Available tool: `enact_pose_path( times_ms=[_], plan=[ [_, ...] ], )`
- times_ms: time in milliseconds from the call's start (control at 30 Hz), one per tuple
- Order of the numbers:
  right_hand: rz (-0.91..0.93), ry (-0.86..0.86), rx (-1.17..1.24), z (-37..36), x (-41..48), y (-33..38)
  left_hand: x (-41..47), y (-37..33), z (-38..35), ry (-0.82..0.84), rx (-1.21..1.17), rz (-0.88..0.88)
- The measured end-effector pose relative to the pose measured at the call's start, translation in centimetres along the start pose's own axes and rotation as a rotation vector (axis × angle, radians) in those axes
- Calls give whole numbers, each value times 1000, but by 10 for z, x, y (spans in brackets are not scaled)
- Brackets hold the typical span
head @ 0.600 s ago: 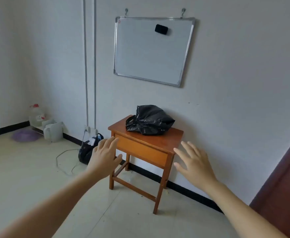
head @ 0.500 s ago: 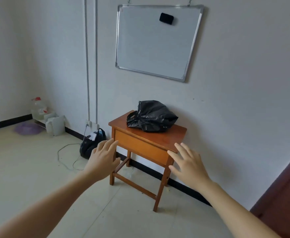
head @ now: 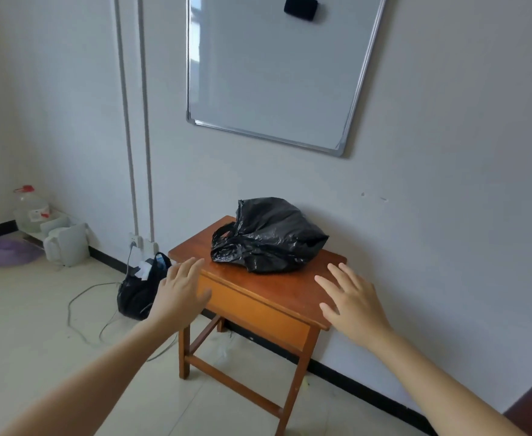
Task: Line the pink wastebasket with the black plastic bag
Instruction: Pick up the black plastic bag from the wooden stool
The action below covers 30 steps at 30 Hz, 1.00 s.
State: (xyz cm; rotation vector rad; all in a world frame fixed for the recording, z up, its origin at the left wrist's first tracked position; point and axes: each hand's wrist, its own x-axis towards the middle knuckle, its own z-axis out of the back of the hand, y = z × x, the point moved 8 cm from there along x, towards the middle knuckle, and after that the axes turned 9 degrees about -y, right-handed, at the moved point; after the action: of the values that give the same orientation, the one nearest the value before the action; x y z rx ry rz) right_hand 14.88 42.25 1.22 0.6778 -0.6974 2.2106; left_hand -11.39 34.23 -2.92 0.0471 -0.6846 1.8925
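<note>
While empty grips flank, bag lies beyond.

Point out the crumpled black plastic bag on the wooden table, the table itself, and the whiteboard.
Crumpled black plastic bag [head: 267, 236], head view: middle of the bundle.
Small brown wooden table [head: 293, 287], head view: bare top in front of the bag.
Metal-framed whiteboard [head: 277, 70], head view: centre of the white surface.

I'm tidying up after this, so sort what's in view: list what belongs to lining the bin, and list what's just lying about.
For the job: black bag on the table; left hand and right hand, both open and empty. No pink wastebasket is in view.

Lying about: whiteboard, eraser, floor bag, kettle, water bottle, purple basin, cable.
</note>
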Motion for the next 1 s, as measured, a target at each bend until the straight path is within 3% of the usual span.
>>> enact_pose_path(
  times_ms=[133, 267, 433, 600, 733, 1000],
  plan=[
    [16, 88, 6, -63, -11, -30, 36, -17, -58, 66, 31, -60],
    [-77, 112, 36, -113, 8, -80, 72, -28, -103, 88, 32, -25],
    [-57, 155, 103, -174, 44, -120, 135, -43, -143, 59, 49, 55],
    [24, 146, 234, -238, 71, -122, 177, -56, -184, 7, 29, 105],
    [83, 237, 279, -286, 75, -105, 162, -36, -237, 112, 132, 146],
    [101, 262, 202, -343, 166, -96, 215, -15, -296, 233, 343, -38]
  ],
)
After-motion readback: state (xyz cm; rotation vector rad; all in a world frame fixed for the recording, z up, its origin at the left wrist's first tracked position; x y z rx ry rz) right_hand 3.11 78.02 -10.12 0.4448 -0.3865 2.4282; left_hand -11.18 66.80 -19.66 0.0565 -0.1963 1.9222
